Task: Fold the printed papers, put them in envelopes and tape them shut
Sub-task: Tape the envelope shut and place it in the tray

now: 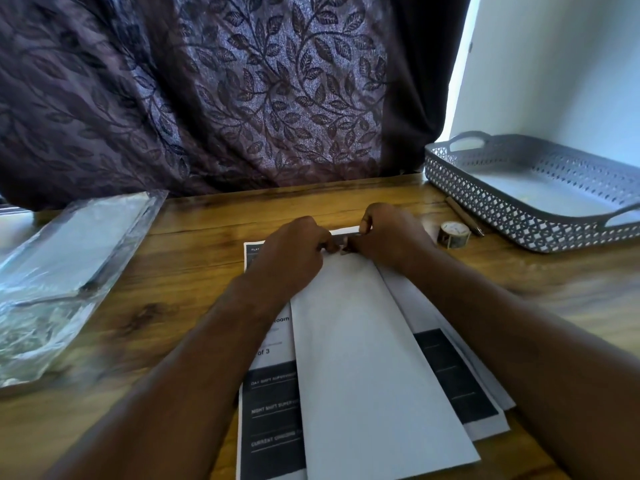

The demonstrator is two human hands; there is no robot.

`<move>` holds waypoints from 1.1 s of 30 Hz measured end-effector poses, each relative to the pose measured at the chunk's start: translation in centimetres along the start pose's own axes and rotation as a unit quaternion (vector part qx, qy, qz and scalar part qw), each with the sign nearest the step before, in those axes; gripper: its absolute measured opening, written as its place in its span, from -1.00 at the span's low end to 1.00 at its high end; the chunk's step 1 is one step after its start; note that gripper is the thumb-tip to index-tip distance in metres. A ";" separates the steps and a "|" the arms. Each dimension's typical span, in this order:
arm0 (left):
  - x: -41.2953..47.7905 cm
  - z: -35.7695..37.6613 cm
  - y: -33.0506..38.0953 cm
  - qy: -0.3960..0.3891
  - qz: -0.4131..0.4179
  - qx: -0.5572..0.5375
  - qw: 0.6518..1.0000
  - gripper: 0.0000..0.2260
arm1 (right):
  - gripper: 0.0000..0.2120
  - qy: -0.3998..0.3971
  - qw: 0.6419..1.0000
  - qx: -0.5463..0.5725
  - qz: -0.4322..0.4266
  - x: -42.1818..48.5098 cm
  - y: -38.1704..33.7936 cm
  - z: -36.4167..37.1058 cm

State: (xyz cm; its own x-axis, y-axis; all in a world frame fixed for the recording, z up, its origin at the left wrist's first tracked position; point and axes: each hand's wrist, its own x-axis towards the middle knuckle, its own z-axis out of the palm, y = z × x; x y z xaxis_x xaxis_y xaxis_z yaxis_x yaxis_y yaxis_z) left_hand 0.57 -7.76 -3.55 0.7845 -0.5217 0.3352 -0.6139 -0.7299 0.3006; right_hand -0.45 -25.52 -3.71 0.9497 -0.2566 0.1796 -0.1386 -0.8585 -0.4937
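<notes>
A long white envelope (pixel 363 358) lies lengthwise on top of a stack of printed papers (pixel 270 420) in the middle of the wooden table. My left hand (pixel 294 251) and my right hand (pixel 388 233) meet at the envelope's far end, fingers pinched together on its flap edge. What sits between the fingertips is too small and blurred to tell. A small roll of patterned tape (pixel 453 233) stands on the table just right of my right hand.
A grey perforated tray (pixel 485 192) with handles sits at the back right, with a pen (pixel 464 216) lying beside it. A clear plastic packet (pixel 69 271) lies at the left. A dark leaf-patterned curtain (pixel 242 98) hangs behind the table.
</notes>
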 end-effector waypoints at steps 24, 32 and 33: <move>0.2 0.4 -0.3 -0.001 -0.001 0.004 1.000 -0.70 | -0.59 -0.034 0.999 0.015 -0.034 -0.6 0.2 -1.1; 0.1 0.4 -0.3 -0.003 -0.002 -0.002 1.000 -0.80 | -0.84 -0.057 0.995 0.078 0.003 -0.1 0.9 -1.8; 0.1 0.4 -0.3 -0.001 -0.003 -0.007 1.000 -0.84 | -0.89 -0.057 0.994 0.094 0.007 -0.1 1.0 -1.8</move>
State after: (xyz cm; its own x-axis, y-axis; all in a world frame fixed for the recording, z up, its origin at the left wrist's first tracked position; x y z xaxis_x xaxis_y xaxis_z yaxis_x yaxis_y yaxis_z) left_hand 0.81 -7.77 -3.96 0.7879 -0.5186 0.3320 -0.6108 -0.7268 0.3143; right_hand -1.17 -27.13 -2.65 0.9751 -0.2064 0.0806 -0.1061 -0.7540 -0.6482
